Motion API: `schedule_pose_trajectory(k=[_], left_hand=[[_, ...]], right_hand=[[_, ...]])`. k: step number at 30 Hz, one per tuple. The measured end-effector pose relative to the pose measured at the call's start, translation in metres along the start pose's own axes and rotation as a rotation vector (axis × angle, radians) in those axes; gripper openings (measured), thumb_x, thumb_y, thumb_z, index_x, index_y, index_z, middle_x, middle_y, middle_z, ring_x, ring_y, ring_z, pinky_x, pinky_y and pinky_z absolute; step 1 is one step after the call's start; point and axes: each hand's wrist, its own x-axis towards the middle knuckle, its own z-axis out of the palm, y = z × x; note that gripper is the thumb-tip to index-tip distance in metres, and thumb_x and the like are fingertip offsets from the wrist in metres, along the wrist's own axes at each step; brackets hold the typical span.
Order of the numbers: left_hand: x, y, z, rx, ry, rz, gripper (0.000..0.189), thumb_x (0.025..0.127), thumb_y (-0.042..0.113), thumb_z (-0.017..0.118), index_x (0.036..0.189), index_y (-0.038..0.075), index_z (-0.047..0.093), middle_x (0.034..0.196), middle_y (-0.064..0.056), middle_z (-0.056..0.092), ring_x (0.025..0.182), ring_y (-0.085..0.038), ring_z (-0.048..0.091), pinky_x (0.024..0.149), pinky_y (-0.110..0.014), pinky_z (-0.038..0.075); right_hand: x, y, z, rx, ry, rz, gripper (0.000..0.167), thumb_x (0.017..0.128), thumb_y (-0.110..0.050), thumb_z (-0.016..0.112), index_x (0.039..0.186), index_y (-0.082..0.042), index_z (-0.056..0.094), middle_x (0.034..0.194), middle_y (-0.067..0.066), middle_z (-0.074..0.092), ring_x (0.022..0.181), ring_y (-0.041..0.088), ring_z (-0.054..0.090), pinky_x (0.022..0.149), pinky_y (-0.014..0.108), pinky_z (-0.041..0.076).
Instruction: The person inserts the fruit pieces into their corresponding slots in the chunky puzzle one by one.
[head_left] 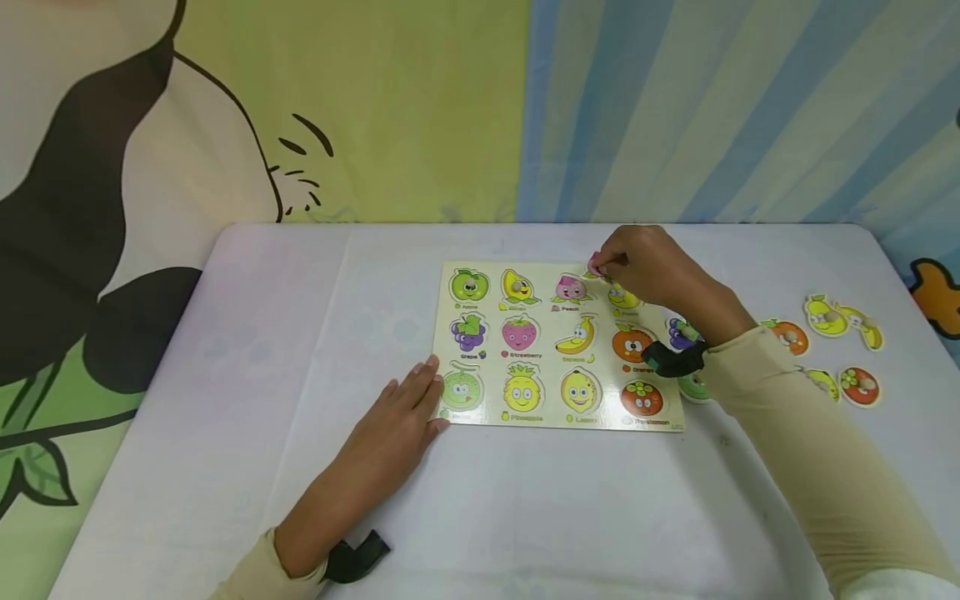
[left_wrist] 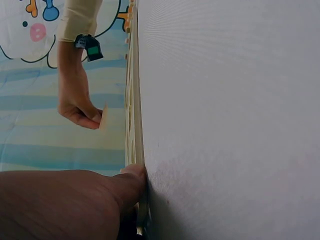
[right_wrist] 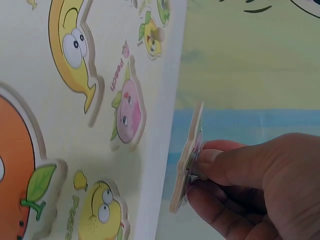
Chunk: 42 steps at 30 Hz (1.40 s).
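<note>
A pale wooden fruit puzzle board point(head_left: 547, 333) lies flat on the table, with fruit pictures in rows. My right hand point(head_left: 648, 262) pinches a pink peach puzzle piece point(right_wrist: 187, 160) between thumb and fingers. In the right wrist view the piece is held edge-on, apart from the board's face. The peach recess point(head_left: 572, 289) is just left of it in the top row. My left hand point(head_left: 397, 425) lies along the board's lower left edge, fingers extended; its thumb touches the edge in the left wrist view. A mango piece point(head_left: 517, 287) with a knob sits in the top row.
Loose pieces lie right of the board: a grape point(head_left: 682, 333), an orange point(head_left: 787, 337), a pear point(head_left: 825, 317), a banana point(head_left: 861, 327) and a persimmon point(head_left: 859, 387). A green round piece point(head_left: 693, 390) is partly behind my right sleeve. A patterned curtain point(head_left: 360, 117) stands behind the table.
</note>
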Motion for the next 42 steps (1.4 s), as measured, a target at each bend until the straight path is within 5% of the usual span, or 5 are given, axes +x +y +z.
schedule_pose_trajectory(k=[21,42], left_hand=[[-0.001,0.0,-0.001,-0.006,-0.002,-0.003,0.059,0.09,0.017,0.072,0.138,-0.008,0.048,0.152,-0.019,0.034,0.139,-0.034,0.032,0.106,-0.053,0.034],[0.0,0.0,0.0,-0.012,0.022,0.003,0.059,0.088,0.016,0.074,0.136,-0.009,0.051,0.15,-0.02,0.037,0.138,-0.035,0.035,0.105,-0.054,0.036]], right_hand=[[0.016,-0.013,0.031,-0.041,-0.083,-0.056,0.017,0.092,0.004,0.06,0.094,0.0,0.076,0.1,0.013,0.066,0.093,0.027,0.059,0.077,0.041,0.049],[0.019,-0.009,0.037,-0.067,-0.11,-0.063,0.015,0.092,0.004,0.061,0.095,0.001,0.075,0.1,0.013,0.065,0.092,0.027,0.06,0.075,0.04,0.05]])
